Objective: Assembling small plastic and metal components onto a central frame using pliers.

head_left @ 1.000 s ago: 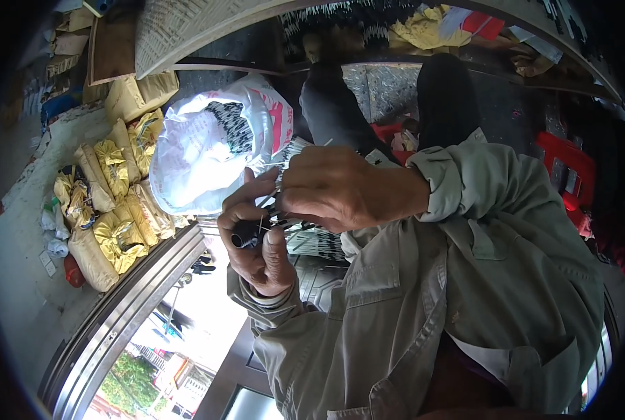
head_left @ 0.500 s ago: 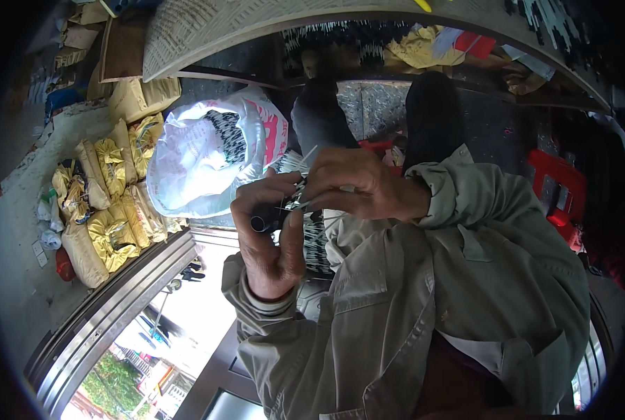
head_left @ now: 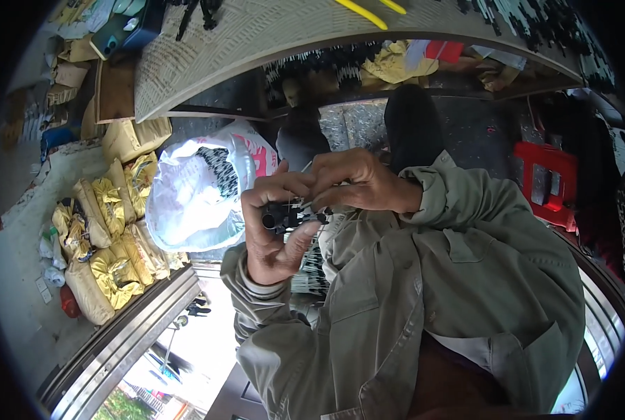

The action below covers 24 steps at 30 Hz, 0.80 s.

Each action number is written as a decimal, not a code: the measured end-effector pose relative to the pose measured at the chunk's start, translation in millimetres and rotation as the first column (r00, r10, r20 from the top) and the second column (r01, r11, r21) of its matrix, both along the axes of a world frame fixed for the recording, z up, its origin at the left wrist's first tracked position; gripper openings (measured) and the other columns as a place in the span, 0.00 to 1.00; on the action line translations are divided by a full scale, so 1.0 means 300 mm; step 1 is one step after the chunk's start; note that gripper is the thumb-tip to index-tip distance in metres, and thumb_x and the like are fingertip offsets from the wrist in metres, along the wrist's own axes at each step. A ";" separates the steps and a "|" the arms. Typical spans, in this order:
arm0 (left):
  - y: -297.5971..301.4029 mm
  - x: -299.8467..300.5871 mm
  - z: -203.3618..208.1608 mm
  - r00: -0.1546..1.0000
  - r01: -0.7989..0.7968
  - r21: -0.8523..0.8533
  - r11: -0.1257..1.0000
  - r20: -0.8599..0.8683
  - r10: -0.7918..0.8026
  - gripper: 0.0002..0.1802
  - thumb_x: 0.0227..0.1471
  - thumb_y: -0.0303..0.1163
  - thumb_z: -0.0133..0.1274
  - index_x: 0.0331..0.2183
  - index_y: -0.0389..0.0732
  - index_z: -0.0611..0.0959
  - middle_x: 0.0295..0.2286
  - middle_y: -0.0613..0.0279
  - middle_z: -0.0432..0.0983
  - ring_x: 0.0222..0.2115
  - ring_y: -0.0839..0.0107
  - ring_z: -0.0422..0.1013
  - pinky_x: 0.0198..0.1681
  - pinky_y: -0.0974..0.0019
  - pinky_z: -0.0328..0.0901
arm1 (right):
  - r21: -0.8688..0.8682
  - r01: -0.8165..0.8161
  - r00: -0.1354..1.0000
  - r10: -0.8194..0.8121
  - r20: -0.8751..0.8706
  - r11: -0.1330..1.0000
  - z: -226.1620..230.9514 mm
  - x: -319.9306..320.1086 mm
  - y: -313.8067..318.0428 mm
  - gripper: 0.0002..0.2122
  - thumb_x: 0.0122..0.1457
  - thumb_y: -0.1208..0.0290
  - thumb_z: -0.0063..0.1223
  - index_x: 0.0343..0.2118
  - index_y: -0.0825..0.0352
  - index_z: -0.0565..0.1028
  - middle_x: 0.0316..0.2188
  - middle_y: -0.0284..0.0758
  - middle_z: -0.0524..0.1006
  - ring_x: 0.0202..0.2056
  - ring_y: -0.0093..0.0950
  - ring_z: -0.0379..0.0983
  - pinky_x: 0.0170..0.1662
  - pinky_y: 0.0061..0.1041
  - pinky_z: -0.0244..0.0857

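My left hand (head_left: pixel 260 255) is curled around a short black tube-shaped part (head_left: pixel 272 218), its round open end facing left. Small black pieces (head_left: pixel 319 216) and fine wire-like bits stick out of it beside my left thumb. My right hand (head_left: pixel 368 180) is right up against it, fingertips pinched together around a thin pale rod (head_left: pixel 307 167) that mostly hides behind them. Below both hands, by my jacket, lie many thin pale rods with dark tips (head_left: pixel 309 262). At the left, a white plastic bag (head_left: pixel 179 234) stands open with more black-and-white rods (head_left: pixel 218 168) inside.
A patterned tabletop (head_left: pixel 256 28) spans the far side, bearing yellow-handled pliers (head_left: pixel 365 12) and dark rods at right. Brown and yellow wrapped packages (head_left: pixel 113 280) are stacked at left. A red plastic stool-like object (head_left: pixel 560 203) stands at right, a metal door track (head_left: pixel 127 336) lower left.
My view has shifted, showing more of the tabletop. The tube has turned in my left hand, so small black pieces now show by the thumb. My right hand stays close against it.
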<state>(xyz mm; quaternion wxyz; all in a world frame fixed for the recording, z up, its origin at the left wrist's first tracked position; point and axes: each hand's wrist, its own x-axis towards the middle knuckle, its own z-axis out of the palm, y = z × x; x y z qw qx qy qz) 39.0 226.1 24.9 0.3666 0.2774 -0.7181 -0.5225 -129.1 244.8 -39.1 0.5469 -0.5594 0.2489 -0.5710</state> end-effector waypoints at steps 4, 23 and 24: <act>0.048 -0.080 -0.021 0.930 -0.368 -0.109 0.923 -0.043 0.366 0.15 0.42 0.21 0.51 0.33 0.36 0.64 0.27 0.56 0.69 0.32 0.66 0.69 0.50 0.50 0.57 | 0.023 -0.001 1.000 0.001 0.001 1.000 0.003 0.001 -0.011 0.07 0.46 0.77 0.58 0.29 0.70 0.76 0.27 0.37 0.74 0.30 0.26 0.71 0.31 0.23 0.63; 0.074 -0.124 -0.035 0.784 -0.573 -0.239 0.784 0.119 0.610 0.12 0.40 0.17 0.50 0.31 0.35 0.68 0.27 0.55 0.68 0.27 0.66 0.66 0.35 0.67 0.60 | -0.820 0.242 -0.354 -0.739 -0.573 0.519 0.082 -0.354 -0.455 0.15 0.49 0.60 0.52 0.32 0.68 0.72 0.26 0.43 0.71 0.34 0.36 0.67 0.52 0.35 0.48; 0.072 -0.123 -0.027 0.780 -0.582 -0.237 0.778 0.110 0.616 0.12 0.39 0.17 0.50 0.31 0.35 0.68 0.27 0.55 0.68 0.27 0.66 0.66 0.35 0.67 0.60 | -0.770 0.273 -0.297 -0.711 -0.637 0.576 0.122 -0.337 -0.438 0.14 0.46 0.65 0.54 0.31 0.71 0.72 0.29 0.48 0.70 0.37 0.39 0.65 0.58 0.38 0.40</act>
